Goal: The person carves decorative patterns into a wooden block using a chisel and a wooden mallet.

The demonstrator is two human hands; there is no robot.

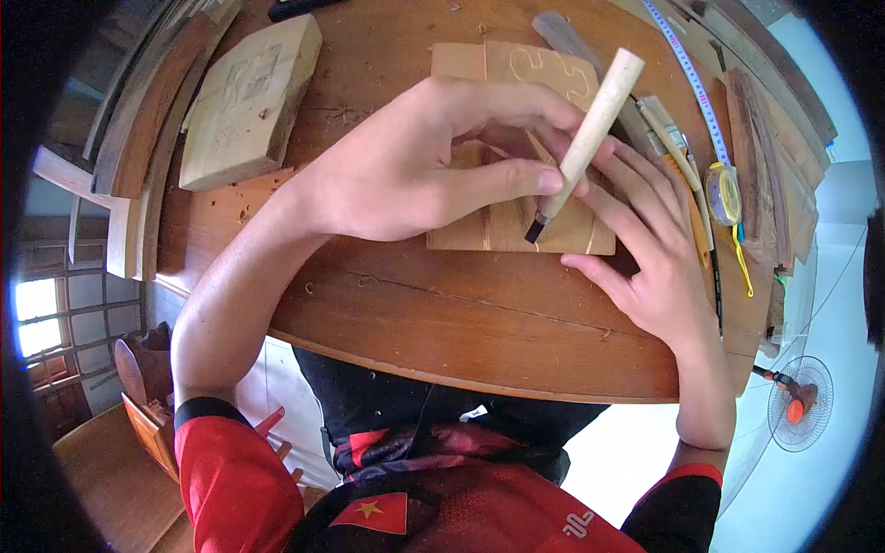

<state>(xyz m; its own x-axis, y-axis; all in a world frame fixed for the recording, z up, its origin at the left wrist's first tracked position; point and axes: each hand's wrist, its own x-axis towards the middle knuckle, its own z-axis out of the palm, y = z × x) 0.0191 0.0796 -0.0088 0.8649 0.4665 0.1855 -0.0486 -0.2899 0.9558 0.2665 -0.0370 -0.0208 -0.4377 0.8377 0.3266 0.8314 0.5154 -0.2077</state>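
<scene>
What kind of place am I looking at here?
Most likely a small woodcarving workshop: a left hand holds a pale wooden-handled chisel on a flat carved wooden panel, with a thick pale wood block and yellow tape measure nearby.

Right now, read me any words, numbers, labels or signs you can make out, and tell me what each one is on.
No word or number reads clearly.
Tape measure: printed scale marks, too small to read.
Shirt: a yellow star on a red patch and a small white logo, its characters unclear.
Wooden panel under the chisel: carved outlines only, no lettering I can tell.
Wooden block: faint carved shapes, unreadable.
</scene>
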